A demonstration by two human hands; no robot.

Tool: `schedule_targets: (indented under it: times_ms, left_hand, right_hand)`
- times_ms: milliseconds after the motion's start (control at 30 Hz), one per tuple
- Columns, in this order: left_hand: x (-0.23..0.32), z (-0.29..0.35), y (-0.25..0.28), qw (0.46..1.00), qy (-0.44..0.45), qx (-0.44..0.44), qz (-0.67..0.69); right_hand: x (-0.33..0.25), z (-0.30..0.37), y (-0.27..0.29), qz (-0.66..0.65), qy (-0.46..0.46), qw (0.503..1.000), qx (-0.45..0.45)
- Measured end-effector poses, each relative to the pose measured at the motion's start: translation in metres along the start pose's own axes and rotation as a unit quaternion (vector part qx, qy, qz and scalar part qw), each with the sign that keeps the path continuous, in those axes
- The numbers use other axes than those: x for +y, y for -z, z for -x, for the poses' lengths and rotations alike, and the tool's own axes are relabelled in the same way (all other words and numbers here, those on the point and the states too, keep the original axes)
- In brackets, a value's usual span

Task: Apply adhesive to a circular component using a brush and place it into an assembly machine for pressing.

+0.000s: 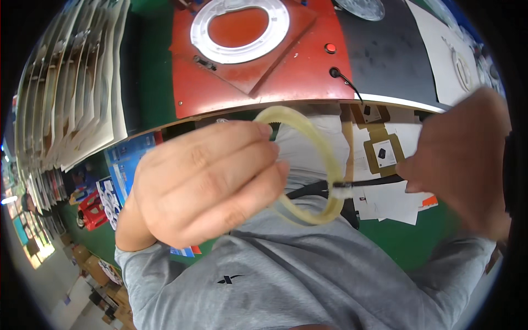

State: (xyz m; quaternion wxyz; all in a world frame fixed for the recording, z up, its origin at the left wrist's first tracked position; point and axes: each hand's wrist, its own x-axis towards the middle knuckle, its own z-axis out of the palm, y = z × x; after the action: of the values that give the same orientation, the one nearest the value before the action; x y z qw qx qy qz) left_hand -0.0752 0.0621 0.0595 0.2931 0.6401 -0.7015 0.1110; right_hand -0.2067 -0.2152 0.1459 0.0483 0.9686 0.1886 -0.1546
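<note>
My left hand (209,181) is closed around the left side of a pale yellow, translucent ring (324,146), held up in front of my chest. A dark cable or strip (377,182) runs from the ring's right side, where a small whitish piece (342,191) sits at the join. My right hand (459,165), smeared by motion, is closed at the cable's right end. Its fingertips pinch the cable, though the exact grip is blurred.
On the red worktop (264,99) ahead lie a white plastic ring (278,41) and a brown board. A red button (330,48) and black cord (352,85) are to their right. Stacked sheets (82,82) stand left. Printed cards (383,153) and papers lie under the bench edge.
</note>
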Motion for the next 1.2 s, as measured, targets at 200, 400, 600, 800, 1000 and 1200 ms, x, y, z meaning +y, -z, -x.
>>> schedule_targets:
  times_ms: [200, 400, 600, 800, 1000, 1200]
  left_hand:
    - [-0.012, 0.002, 0.013, 1.0, -0.009, -0.014, 0.012]
    - [-0.015, 0.038, 0.016, 0.984, 0.151, 0.082, 0.051]
    - [-0.015, 0.044, 0.013, 0.952, 0.278, 0.094, 0.086]
    - [-0.021, 0.068, 0.016, 0.898, 0.396, 0.117, 0.155]
    - [-0.043, 0.045, -0.026, 0.814, 0.469, 0.253, 0.231]
    - [-0.064, 0.018, -0.057, 0.778, 0.454, 0.335, 0.276]
  right_hand:
    - [0.104, 0.004, -0.031, -0.56, -0.046, 0.825, 0.054]
    - [0.147, -0.037, -0.162, -0.414, -0.331, 0.745, 0.405]
    - [0.135, -0.069, -0.221, -0.157, -0.323, 0.794, 0.491]
    - [0.088, -0.083, -0.164, -0.157, -0.255, 0.73, 0.614]
    - [-0.014, -0.111, -0.093, -0.246, 0.019, 0.737, 0.629]
    - [-0.045, -0.159, -0.09, -0.264, 0.005, 0.839, 0.476]
